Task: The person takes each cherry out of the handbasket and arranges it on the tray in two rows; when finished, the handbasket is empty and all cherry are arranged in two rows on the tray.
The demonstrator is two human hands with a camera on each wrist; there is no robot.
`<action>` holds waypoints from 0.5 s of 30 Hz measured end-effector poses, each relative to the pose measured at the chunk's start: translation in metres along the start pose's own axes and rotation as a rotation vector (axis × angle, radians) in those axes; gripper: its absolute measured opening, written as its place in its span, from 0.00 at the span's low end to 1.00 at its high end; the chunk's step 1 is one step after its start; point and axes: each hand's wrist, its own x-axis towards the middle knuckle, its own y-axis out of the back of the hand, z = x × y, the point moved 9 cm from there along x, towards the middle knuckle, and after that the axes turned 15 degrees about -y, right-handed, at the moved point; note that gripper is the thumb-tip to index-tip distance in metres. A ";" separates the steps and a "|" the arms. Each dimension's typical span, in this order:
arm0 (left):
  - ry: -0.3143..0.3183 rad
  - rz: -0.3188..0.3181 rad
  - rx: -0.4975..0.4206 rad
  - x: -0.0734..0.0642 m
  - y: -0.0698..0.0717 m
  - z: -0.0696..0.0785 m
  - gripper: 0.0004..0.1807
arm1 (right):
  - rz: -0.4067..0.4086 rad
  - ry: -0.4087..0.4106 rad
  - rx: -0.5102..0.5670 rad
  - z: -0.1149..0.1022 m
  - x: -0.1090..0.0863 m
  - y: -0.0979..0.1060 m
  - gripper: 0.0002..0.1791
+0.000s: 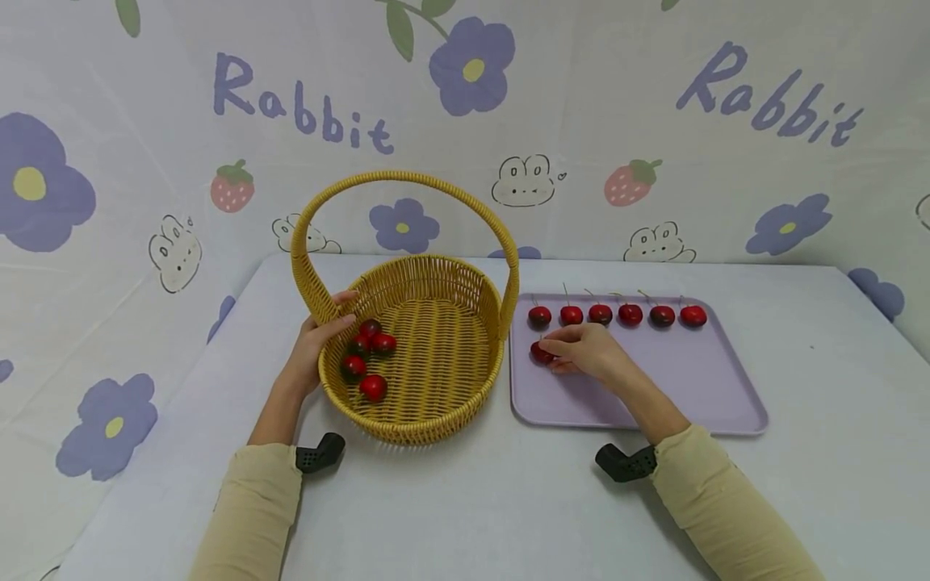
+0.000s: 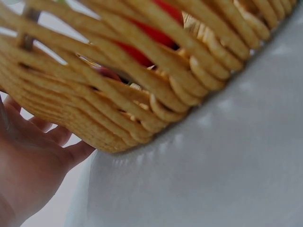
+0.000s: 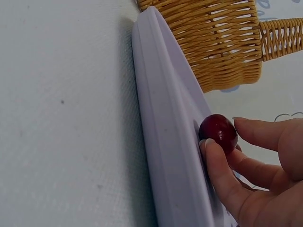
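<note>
Six cherries (image 1: 616, 314) line the far edge of the tray (image 1: 697, 387) while my right hand (image 1: 584, 353) pinches a seventh cherry (image 3: 218, 133) near its left edge and my left hand (image 1: 314, 343), fingers relaxed, steadies the wicker basket (image 1: 429, 420); releasing it cleanly looks next.
</note>
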 end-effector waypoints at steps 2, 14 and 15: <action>-0.001 -0.001 -0.003 0.000 0.000 0.000 0.26 | -0.001 0.002 -0.003 0.000 0.000 0.000 0.21; 0.010 0.000 -0.005 0.001 0.000 -0.002 0.26 | -0.001 0.012 -0.048 -0.003 -0.003 0.009 0.23; 0.010 0.000 -0.006 0.001 0.000 -0.002 0.26 | -0.003 0.018 -0.054 -0.004 -0.004 0.011 0.24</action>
